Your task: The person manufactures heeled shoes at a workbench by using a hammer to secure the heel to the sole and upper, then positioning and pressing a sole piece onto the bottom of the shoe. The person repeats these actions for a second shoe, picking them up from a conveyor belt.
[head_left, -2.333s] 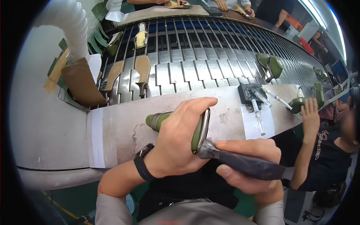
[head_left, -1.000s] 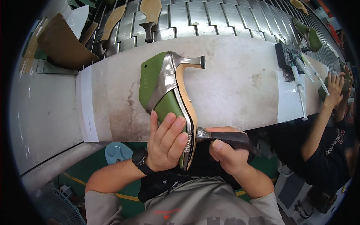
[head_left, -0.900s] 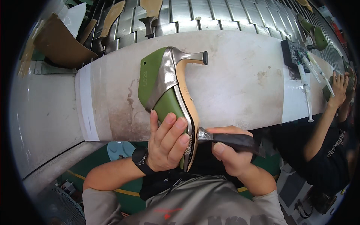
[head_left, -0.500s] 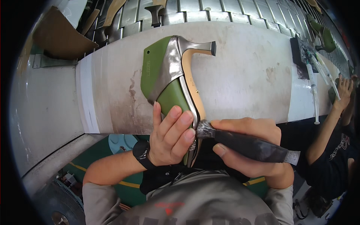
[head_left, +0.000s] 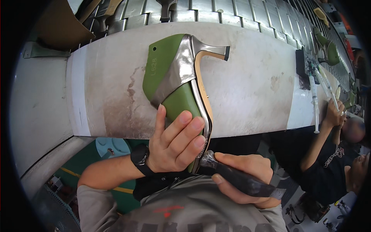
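A silver high-heeled shoe (head_left: 179,67) on a green shoe last (head_left: 160,63) lies on its side, heel away from me and toe toward my body. Its tan sole (head_left: 205,92) faces right. My left hand (head_left: 170,145) grips the front part, fingers over the green last and the silver edge strip, thumb side hidden. A black tool (head_left: 239,179) with a rounded grey head is in my right hand (head_left: 249,170). That head touches or nearly touches the sole edge near the toe; exact contact cannot be made out.
The shoe rests partly on a stained pale work board (head_left: 247,85). Beyond it runs a metal slat conveyor (head_left: 228,17). Syringes (head_left: 315,104) stand in a dark holder (head_left: 303,65) at right, near a co-worker's hand (head_left: 334,114). Brown cardboard (head_left: 62,27) is at far left.
My right hand has moved the black tool down along the sole edge toward the toe. My left hand keeps its grip on the shoe. The co-worker's hand has shifted nearer the syringes.
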`<state>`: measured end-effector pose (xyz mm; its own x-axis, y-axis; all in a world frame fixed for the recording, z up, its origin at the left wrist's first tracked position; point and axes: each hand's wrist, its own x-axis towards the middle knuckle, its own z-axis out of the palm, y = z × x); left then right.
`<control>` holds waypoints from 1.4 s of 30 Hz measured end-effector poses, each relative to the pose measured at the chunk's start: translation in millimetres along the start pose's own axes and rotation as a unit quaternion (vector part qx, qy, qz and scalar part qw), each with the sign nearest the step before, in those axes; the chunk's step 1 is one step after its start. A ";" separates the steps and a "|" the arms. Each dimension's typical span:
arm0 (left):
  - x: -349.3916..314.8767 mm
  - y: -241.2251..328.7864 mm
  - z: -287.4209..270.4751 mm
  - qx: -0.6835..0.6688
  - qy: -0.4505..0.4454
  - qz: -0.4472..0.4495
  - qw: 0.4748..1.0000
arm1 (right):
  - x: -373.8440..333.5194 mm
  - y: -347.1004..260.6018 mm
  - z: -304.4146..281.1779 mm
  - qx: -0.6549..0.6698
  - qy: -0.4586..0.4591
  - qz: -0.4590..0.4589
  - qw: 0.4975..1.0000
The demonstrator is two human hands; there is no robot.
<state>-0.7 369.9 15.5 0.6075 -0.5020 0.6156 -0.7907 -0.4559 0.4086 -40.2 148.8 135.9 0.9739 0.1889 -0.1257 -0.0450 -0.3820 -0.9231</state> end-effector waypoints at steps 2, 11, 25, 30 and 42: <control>-2.0 0.4 0.5 -0.006 -0.001 0.000 1.000 | 6.7 0.8 -4.8 -0.012 0.005 0.027 1.000; -6.2 -3.4 4.2 -0.018 0.000 0.012 1.000 | 49.0 -5.5 -28.2 -0.095 -0.009 -0.014 0.995; 5.1 -1.3 -0.4 -0.015 -0.002 0.007 1.000 | 3.9 -2.5 0.1 -0.083 -0.005 -0.062 0.995; 7.5 0.1 -1.1 -0.003 0.005 -0.003 1.000 | -27.7 -1.2 27.1 -0.107 0.005 -0.063 0.992; 3.7 -0.5 -2.2 0.004 -0.009 -0.009 1.000 | -24.7 -9.1 1.2 0.019 0.073 0.048 0.996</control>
<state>1.7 369.9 19.0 0.6227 -0.5064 0.5965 -0.7792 -0.4702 0.4143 -64.1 148.7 147.0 0.9866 0.0197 -0.1620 -0.1444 -0.3566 -0.9230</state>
